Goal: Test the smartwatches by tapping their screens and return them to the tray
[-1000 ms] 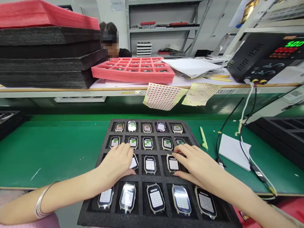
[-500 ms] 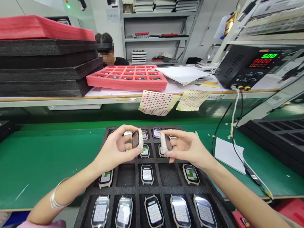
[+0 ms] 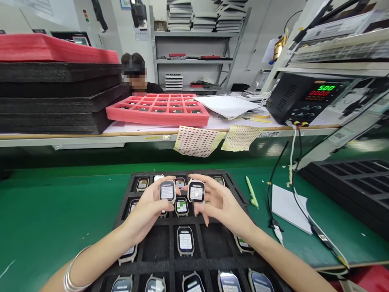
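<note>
My left hand is closed on a smartwatch case without a strap, held by its edges with the lit screen facing me. In my right hand is a second smartwatch case, also lit and turned toward me. Both are raised over a black foam tray with square compartments. Several more strapless watches lie face up in it, among them a watch in the middle and a watch showing green on its screen. Two compartments beside the middle watch hold nothing. My forearms and hands hide parts of the tray.
A green pen, white paper and cables lie right of the tray. Another black foam tray sits far right. On the shelf are a red foam tray, stacked black foam and a power supply. A person is behind.
Both watches have turned from edge-on to face me, and their screens now appear lit. My hands have come closer together. The camera view has tilted up slightly.
</note>
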A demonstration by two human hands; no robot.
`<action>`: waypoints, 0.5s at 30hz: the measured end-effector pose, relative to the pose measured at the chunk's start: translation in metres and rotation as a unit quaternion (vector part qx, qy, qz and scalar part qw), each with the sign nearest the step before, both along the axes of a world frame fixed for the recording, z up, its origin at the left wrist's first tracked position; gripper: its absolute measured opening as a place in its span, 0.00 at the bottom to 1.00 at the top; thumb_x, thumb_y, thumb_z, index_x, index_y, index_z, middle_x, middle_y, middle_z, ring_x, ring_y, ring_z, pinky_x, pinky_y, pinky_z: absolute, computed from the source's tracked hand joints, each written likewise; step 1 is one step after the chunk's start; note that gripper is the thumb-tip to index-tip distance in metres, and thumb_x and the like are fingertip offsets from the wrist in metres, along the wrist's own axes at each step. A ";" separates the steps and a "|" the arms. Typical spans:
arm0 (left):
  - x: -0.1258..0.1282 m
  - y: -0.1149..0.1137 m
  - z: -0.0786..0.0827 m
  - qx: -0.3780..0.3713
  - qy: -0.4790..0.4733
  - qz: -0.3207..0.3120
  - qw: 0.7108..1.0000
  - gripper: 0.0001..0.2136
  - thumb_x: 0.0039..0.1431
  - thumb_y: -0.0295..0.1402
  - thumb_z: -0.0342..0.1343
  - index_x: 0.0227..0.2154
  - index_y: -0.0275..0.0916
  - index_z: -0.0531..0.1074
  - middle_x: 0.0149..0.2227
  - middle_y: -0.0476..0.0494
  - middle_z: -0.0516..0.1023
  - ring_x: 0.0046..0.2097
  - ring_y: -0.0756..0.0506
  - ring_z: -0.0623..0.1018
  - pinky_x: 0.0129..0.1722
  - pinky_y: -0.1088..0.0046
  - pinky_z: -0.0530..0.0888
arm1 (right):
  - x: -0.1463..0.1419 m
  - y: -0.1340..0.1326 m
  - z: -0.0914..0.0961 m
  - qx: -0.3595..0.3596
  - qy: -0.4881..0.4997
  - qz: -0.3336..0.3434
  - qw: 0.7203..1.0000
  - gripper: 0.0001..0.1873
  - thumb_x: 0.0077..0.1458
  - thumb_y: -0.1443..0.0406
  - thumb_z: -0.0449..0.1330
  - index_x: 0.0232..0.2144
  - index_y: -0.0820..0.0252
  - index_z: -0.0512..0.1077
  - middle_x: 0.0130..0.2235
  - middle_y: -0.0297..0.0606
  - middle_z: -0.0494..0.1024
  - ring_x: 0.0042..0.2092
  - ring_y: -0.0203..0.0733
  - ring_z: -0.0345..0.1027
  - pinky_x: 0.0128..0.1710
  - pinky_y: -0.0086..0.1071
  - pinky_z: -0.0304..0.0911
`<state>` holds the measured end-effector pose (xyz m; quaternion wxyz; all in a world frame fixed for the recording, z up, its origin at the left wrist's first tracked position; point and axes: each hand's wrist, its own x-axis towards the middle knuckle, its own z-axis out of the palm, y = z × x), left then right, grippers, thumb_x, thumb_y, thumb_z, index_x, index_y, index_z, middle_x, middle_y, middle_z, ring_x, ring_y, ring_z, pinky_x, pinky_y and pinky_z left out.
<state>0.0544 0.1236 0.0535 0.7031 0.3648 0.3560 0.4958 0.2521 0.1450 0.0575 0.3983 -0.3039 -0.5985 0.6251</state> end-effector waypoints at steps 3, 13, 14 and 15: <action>0.002 -0.001 0.001 -0.002 -0.043 -0.045 0.998 0.25 0.44 0.17 0.55 0.48 0.40 0.67 0.40 0.44 0.73 0.42 0.45 0.73 0.40 0.69 0.71 | 0.002 0.000 -0.001 0.021 -0.016 -0.043 0.999 0.24 0.55 0.64 0.60 0.54 0.57 0.63 0.40 0.40 0.73 0.27 0.34 0.68 0.18 0.24 0.66; 0.007 -0.004 -0.006 0.068 0.001 -0.071 0.995 0.16 0.61 0.31 0.53 0.52 0.40 0.65 0.37 0.40 0.74 0.38 0.43 0.75 0.34 0.66 0.75 | 0.003 -0.008 -0.003 0.063 -0.036 -0.090 0.993 0.16 0.59 0.60 0.58 0.49 0.56 0.70 0.32 0.38 0.75 0.22 0.35 0.68 0.16 0.25 0.62; 0.007 -0.003 -0.008 0.077 0.009 -0.068 0.995 0.16 0.61 0.33 0.53 0.52 0.40 0.65 0.36 0.41 0.74 0.36 0.44 0.75 0.32 0.68 0.75 | 0.004 -0.008 -0.003 0.059 -0.027 -0.076 0.995 0.17 0.59 0.60 0.58 0.50 0.56 0.69 0.34 0.38 0.75 0.22 0.35 0.69 0.16 0.25 0.62; 0.006 -0.002 -0.009 0.086 0.015 -0.064 0.994 0.16 0.61 0.34 0.53 0.52 0.39 0.66 0.35 0.41 0.74 0.35 0.45 0.75 0.30 0.69 0.75 | 0.004 -0.009 -0.003 0.053 -0.016 -0.063 0.996 0.17 0.59 0.60 0.57 0.51 0.56 0.68 0.35 0.39 0.76 0.23 0.36 0.69 0.17 0.26 0.63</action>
